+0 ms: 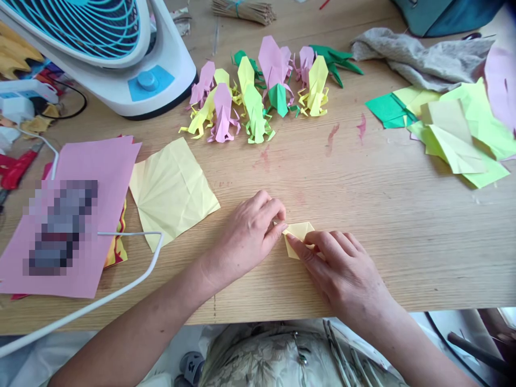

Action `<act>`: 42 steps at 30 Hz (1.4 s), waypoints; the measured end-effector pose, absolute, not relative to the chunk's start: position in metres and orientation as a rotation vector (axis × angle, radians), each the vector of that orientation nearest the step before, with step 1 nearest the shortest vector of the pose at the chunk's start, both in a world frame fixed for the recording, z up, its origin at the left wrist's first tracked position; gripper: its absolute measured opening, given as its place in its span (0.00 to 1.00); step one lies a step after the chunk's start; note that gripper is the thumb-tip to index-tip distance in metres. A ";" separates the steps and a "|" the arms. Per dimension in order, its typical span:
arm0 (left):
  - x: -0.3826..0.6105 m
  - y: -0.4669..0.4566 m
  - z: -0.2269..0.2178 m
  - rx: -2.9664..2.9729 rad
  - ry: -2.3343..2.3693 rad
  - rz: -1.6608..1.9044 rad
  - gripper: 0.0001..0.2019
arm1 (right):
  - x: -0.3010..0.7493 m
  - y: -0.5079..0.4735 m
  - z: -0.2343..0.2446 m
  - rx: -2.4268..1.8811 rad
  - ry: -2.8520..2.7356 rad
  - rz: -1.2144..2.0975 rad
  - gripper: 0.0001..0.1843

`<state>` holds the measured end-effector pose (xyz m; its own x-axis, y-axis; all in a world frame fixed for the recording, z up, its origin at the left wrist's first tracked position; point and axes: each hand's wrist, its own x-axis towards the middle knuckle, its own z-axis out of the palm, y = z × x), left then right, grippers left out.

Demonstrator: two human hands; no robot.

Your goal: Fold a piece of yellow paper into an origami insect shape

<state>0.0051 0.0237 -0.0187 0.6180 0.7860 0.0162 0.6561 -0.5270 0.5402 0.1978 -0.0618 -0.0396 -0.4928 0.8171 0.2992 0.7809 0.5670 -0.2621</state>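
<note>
A small piece of folded yellow paper (299, 231) lies on the wooden table in front of me, partly covered by my fingers. My left hand (258, 223) pinches its left corner between thumb and curled fingers. From the right, my right hand (336, 258) grips the same paper, thumb pressed near that corner and fingers bent over the right edge. Left of my hands, a creased yellow sheet (175, 188) rests unfolded. Beyond them stand several folded paper figures in pink, yellow and green, among them a light green figure (255, 110).
A white and blue fan (161, 59) stands at the back left. Pink sheets (100, 161) with a blurred device on top lie at the left, a white cable (133, 279) crossing nearby. Loose green and yellow papers (455, 134) and a grey cloth (415, 56) lie at the right.
</note>
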 end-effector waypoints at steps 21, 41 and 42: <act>0.008 0.024 -0.018 2.424 1.144 0.307 0.03 | 0.202 -0.069 -0.035 -1.306 -2.482 0.131 0.25; -0.008 0.031 -0.021 2.312 0.912 0.400 0.06 | 0.201 -0.063 -0.037 -1.307 -2.307 0.188 0.14; -0.007 0.031 -0.020 2.324 0.917 0.385 0.04 | 0.201 -0.063 -0.037 -1.306 -2.308 0.182 0.15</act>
